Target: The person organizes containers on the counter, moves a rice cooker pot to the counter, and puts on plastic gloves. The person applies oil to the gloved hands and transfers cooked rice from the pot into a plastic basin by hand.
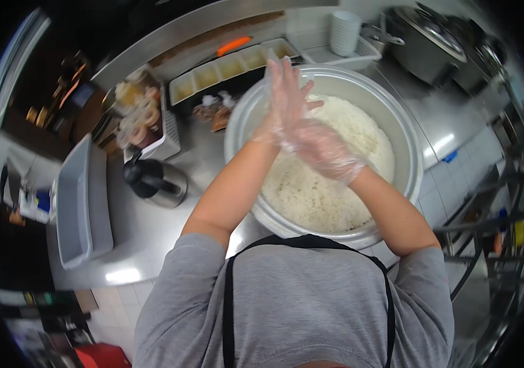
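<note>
My left hand (288, 95), in a clear plastic glove, is raised over the left side of a large round pot (410, 153), fingers spread and holding nothing. My right hand (325, 149), gloved the same way, is closed about the base of my left hand, at the cuff of the plastic glove (281, 132). Its fingertips are partly hidden there. Below both hands, white rice (317, 199) fills much of the pot.
Left of the pot stand a steel thermos jug (167, 184), a grey tub (84, 208) and a white basket (170, 132) of bottles. Behind are a row of condiment containers (207, 76), an orange-handled utensil (234, 46), stacked white bowls (345, 34) and a rice cooker (427, 40).
</note>
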Demonstrator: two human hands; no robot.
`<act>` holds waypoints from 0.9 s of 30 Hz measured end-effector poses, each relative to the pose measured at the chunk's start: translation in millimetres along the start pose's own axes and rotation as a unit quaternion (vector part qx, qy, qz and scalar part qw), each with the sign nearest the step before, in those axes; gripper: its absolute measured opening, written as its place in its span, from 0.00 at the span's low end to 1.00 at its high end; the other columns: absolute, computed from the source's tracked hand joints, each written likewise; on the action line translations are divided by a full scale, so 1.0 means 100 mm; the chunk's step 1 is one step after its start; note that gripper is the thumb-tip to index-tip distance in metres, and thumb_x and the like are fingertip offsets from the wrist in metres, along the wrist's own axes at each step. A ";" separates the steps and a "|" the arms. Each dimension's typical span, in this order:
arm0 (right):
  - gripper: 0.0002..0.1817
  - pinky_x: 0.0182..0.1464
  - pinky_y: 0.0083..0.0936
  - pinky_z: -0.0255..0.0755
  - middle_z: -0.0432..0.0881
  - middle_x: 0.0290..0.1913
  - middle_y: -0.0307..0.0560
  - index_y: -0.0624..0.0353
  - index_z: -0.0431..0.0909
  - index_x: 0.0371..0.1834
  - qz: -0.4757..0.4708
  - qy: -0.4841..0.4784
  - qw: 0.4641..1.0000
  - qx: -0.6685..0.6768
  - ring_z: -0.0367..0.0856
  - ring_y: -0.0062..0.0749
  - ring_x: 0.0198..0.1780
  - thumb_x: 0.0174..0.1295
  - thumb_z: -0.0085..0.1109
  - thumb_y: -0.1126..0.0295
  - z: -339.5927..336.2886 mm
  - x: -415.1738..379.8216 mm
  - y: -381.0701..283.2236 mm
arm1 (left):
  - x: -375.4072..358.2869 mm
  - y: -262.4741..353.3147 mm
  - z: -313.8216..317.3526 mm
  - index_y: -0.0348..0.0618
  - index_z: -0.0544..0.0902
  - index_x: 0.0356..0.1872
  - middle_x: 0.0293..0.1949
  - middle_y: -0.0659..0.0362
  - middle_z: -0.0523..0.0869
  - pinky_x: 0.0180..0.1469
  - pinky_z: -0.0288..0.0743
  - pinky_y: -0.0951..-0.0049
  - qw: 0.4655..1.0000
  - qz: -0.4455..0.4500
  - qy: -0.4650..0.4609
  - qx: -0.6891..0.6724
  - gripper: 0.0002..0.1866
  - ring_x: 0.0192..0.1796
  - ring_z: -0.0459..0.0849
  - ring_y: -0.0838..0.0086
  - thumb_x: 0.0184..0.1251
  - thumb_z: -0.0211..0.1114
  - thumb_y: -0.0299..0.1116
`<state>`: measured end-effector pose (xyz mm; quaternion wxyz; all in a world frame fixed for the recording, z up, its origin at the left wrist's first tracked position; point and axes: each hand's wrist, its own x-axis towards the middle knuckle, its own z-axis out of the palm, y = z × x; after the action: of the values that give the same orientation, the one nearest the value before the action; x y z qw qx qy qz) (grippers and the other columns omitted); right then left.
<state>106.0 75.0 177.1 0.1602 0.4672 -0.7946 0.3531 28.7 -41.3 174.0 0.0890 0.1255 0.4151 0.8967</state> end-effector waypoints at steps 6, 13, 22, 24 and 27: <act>0.12 0.55 0.36 0.67 0.78 0.43 0.48 0.57 0.78 0.40 -0.020 -0.126 0.992 0.020 0.74 0.45 0.49 0.51 0.63 0.73 -0.05 -0.01 -0.29 | -0.15 0.29 0.01 0.49 0.32 0.72 0.74 0.51 0.33 0.66 0.40 0.35 0.991 0.091 0.088 0.049 0.59 0.74 0.39 0.50 0.49 0.42 0.80; 0.43 0.64 0.42 0.62 0.59 0.66 0.55 0.57 0.54 0.67 0.173 0.159 0.958 0.166 0.63 0.48 0.65 0.50 0.69 0.60 -0.14 0.57 -0.09 | -1.07 0.72 0.19 0.41 0.70 0.57 0.49 0.56 0.74 0.56 0.65 0.61 0.930 0.205 0.067 0.296 0.34 0.52 0.73 0.68 0.62 0.54 0.61; 0.50 0.68 0.55 0.47 0.40 0.75 0.48 0.44 0.37 0.75 0.220 0.147 0.866 0.425 0.44 0.52 0.74 0.57 0.59 0.43 0.55 1.44 -0.50 | -1.70 0.82 0.03 0.39 0.75 0.46 0.39 0.44 0.78 0.45 0.69 0.55 0.771 0.147 0.110 0.610 0.15 0.43 0.76 0.49 0.63 0.55 0.37; 0.50 0.68 0.57 0.42 0.38 0.76 0.47 0.42 0.35 0.75 0.263 0.112 0.814 0.506 0.41 0.52 0.74 0.58 0.56 0.41 0.66 1.54 -0.64 | -1.78 0.91 -0.11 0.38 0.75 0.45 0.40 0.42 0.78 0.47 0.68 0.52 0.724 0.121 0.123 0.668 0.14 0.46 0.74 0.46 0.61 0.53 0.34; 0.50 0.69 0.54 0.38 0.38 0.76 0.48 0.41 0.36 0.75 0.239 0.155 0.811 0.510 0.39 0.50 0.75 0.57 0.57 0.42 0.94 1.81 -0.58 | -1.95 1.01 -0.20 0.38 0.75 0.45 0.40 0.42 0.78 0.49 0.66 0.52 0.713 0.133 0.125 0.678 0.15 0.47 0.73 0.46 0.60 0.52 0.34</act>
<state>70.1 -124.1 241.2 -0.0694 0.2158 -0.5513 0.8029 203.1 -172.4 209.5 -0.1923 0.0928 0.8978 0.3852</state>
